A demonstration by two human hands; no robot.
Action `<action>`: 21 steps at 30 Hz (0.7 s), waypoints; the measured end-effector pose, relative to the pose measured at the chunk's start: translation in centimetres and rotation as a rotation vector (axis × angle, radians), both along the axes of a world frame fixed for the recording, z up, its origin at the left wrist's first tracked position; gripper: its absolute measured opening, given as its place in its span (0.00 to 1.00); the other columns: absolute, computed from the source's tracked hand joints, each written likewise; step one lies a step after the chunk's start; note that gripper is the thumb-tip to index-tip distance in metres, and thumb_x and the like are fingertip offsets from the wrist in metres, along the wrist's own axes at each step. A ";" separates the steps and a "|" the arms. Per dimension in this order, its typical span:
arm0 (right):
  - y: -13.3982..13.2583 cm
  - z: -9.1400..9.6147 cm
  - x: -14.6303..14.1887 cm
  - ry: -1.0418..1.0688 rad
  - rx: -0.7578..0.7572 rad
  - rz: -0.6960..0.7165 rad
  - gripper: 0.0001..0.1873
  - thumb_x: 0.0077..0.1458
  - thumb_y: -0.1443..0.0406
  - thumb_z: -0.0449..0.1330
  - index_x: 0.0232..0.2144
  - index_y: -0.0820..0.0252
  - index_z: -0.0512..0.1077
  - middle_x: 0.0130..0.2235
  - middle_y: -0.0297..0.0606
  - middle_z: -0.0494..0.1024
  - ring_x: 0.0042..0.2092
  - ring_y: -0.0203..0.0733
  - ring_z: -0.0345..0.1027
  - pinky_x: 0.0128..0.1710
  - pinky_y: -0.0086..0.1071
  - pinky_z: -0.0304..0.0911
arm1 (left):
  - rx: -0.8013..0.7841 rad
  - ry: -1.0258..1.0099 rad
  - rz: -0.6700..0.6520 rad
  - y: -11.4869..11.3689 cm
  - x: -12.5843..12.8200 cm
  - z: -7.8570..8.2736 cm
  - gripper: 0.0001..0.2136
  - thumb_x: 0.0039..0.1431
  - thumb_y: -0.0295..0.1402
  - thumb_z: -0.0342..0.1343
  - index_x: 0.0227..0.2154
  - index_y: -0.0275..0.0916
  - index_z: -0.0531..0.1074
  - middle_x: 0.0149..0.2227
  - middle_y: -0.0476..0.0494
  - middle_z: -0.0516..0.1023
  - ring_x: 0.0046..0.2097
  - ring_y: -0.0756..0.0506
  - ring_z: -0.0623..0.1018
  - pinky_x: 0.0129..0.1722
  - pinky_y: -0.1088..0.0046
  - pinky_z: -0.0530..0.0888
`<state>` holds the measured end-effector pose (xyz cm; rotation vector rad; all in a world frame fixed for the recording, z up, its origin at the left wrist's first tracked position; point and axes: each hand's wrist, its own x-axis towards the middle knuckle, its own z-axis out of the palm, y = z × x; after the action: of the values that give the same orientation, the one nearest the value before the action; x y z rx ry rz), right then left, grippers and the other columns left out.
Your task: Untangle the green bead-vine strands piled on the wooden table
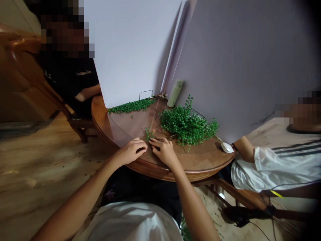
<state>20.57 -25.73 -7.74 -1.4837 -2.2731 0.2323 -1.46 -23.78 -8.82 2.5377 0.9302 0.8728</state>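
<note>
My left hand (134, 149) is over the table's near edge, its fingers curled and the fingertips turned toward my other hand. Whether anything is between them cannot be made out. Just to its right, my right hand (163, 149) has bent fingers at the lower part of a small leafy green sprig (148, 134). The sprig's leaves stick up beyond the fingertips, and its lower stem is mostly hidden. Beyond my right hand a large heap of leafy green stems (187, 125) lies on the round wooden table (200, 162).
A row of small green leaves (132, 106) lies along the foot of a tall white panel (132, 50). Another tall grey panel (245, 60) stands on the right. Near their corner is a pale green cylinder (176, 93). A white object (227, 147) sits at the right rim. People sit on both sides.
</note>
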 end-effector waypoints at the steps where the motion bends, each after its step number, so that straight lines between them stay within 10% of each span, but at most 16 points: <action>1: 0.0 0.0 0.1 0.005 -0.002 0.000 0.17 0.65 0.63 0.59 0.55 0.45 0.76 0.59 0.35 0.76 0.62 0.49 0.63 0.57 0.51 0.56 | 0.006 -0.002 0.037 0.7 -0.4 0.0 0.05 0.64 0.28 0.53 0.33 0.42 0.73 0.35 0.46 0.78 0.41 0.44 0.76 0.44 0.69 0.72; 7: 0.2 -0.1 0.2 0.030 -0.015 0.002 0.16 0.66 0.63 0.58 0.54 0.45 0.76 0.60 0.36 0.76 0.62 0.49 0.63 0.57 0.52 0.55 | 0.046 -0.053 0.357 4.0 -3.9 -0.6 0.05 0.65 0.29 0.52 0.32 0.40 0.69 0.33 0.44 0.76 0.38 0.43 0.75 0.43 0.66 0.71; 17: 0.2 -0.1 0.4 0.035 -0.020 0.018 0.17 0.67 0.63 0.57 0.55 0.44 0.76 0.60 0.37 0.76 0.62 0.49 0.62 0.57 0.52 0.56 | 0.101 0.032 0.428 1.5 -2.9 -0.4 0.13 0.70 0.38 0.48 0.32 0.40 0.73 0.35 0.42 0.78 0.41 0.41 0.75 0.49 0.63 0.71; 21: 0.2 -0.1 0.4 0.032 -0.024 0.020 0.17 0.67 0.63 0.58 0.55 0.44 0.76 0.60 0.36 0.76 0.63 0.49 0.61 0.57 0.52 0.55 | 0.091 0.093 0.475 1.7 -2.0 -0.9 0.14 0.69 0.36 0.47 0.50 0.39 0.75 0.53 0.36 0.78 0.49 0.39 0.77 0.52 0.61 0.71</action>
<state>20.95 -25.54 -7.85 -1.4594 -2.2677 0.2880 -3.47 -22.04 -9.71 2.4867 1.5976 0.9426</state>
